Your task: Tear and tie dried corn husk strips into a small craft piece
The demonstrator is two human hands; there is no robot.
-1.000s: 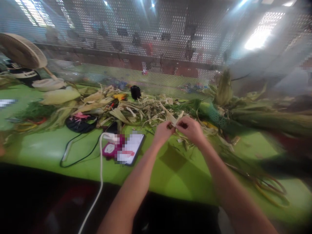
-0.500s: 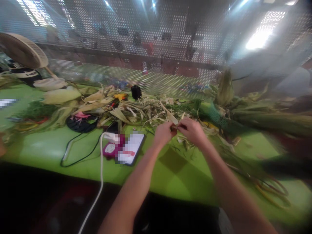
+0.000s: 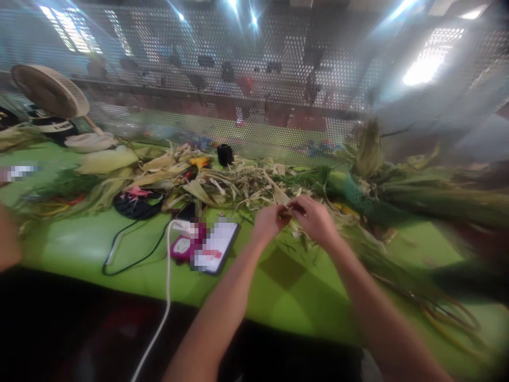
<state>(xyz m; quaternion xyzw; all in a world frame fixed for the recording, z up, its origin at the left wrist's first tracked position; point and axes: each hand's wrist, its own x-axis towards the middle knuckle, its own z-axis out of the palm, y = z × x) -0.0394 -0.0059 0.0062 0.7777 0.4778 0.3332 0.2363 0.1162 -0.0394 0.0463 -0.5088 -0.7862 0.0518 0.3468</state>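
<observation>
My left hand (image 3: 268, 223) and my right hand (image 3: 314, 215) meet above the green table (image 3: 310, 307), with fingers pinched close together. Between the fingertips is the lower end of a pale, dry corn husk strip (image 3: 276, 185), which slants up and away. My fingers hide its held end. Just beyond lies a heap of shredded husk (image 3: 246, 178). Left of my left forearm, a phone (image 3: 218, 246) rests with its screen lit, beside a purple charger or power bank (image 3: 185, 246) with a white cable (image 3: 167, 281).
A black round pouch-like item (image 3: 139, 207), a black cup-like object (image 3: 225, 155) and a fan (image 3: 51, 93) stand to the left and back. Green husk bundles (image 3: 437, 193) lie right. A perforated metal screen (image 3: 191, 106) closes the back. Another person's arm (image 3: 8, 239) shows at the left edge.
The view has shifted slightly, so the table things sit a little further right and lower. My fingers have moved slightly at the husk. More of the other person's arm shows at left.
</observation>
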